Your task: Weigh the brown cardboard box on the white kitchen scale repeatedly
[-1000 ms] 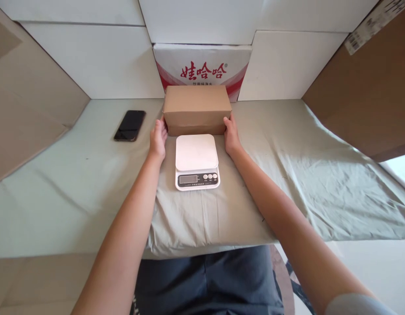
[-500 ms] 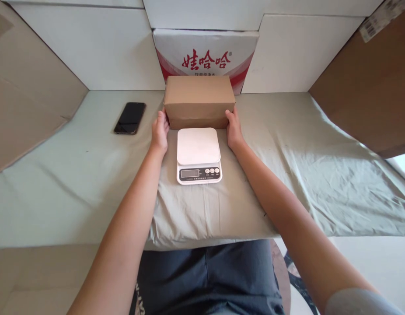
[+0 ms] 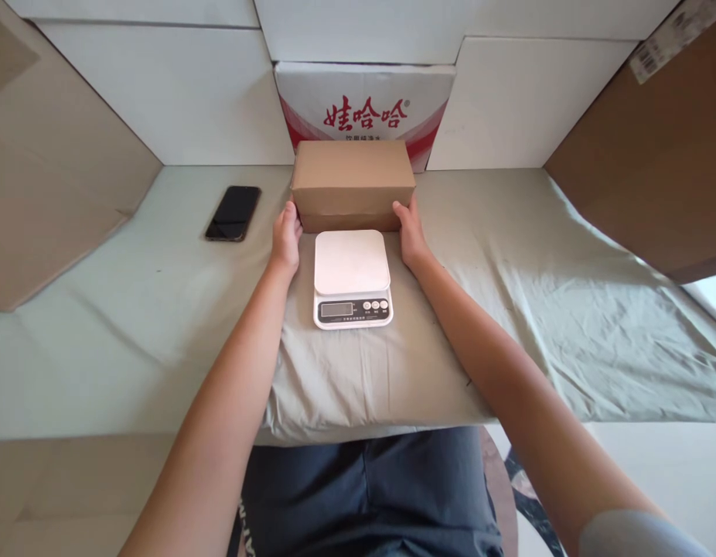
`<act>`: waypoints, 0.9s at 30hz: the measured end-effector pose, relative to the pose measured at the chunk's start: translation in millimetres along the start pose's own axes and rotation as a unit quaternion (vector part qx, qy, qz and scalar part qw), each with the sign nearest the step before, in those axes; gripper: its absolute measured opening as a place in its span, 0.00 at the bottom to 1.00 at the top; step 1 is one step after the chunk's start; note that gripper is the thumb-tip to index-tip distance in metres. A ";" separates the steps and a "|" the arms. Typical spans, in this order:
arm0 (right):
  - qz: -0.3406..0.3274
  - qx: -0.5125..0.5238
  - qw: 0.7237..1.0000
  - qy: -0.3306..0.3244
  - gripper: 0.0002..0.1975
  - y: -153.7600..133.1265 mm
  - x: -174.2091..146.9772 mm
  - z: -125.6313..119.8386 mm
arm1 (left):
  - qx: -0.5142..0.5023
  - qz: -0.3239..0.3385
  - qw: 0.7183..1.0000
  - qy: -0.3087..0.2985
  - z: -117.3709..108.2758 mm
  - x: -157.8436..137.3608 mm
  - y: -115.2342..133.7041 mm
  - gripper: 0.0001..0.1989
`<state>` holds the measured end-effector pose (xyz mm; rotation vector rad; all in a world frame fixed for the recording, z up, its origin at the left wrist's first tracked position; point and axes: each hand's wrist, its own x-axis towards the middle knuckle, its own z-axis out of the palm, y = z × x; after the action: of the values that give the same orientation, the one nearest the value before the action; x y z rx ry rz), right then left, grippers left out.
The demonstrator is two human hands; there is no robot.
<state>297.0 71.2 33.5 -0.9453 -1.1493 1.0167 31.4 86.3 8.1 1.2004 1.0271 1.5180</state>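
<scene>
Both arms stretched forward, left hand and right hand pressed flat against cardboard box ends, grip holding it between palms, scale just nearer.

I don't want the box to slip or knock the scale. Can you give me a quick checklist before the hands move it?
1. Left hand against the left end of the cardboard box: ok.
2. Right hand against the box's right end: ok.
3. Scale platform bare, nothing on it: ok.
4. Scale lying flat on the green cloth: ok.
5. Scale display switched on and zeroed: cannot tell, too small to read.
6. Phone lying well to the left, apart from box and scale: ok.
</scene>
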 end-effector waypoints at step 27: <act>-0.024 -0.048 0.998 -0.037 0.39 -57.5 -145.3 -7.1 | 0.031 0.074 0.997 -0.018 -11.7 -168.3 75.4 0.42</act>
<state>296.1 -84.4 49.8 -0.9575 -1.2874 0.9713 25.9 -95.4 41.6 1.3680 0.9868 1.5811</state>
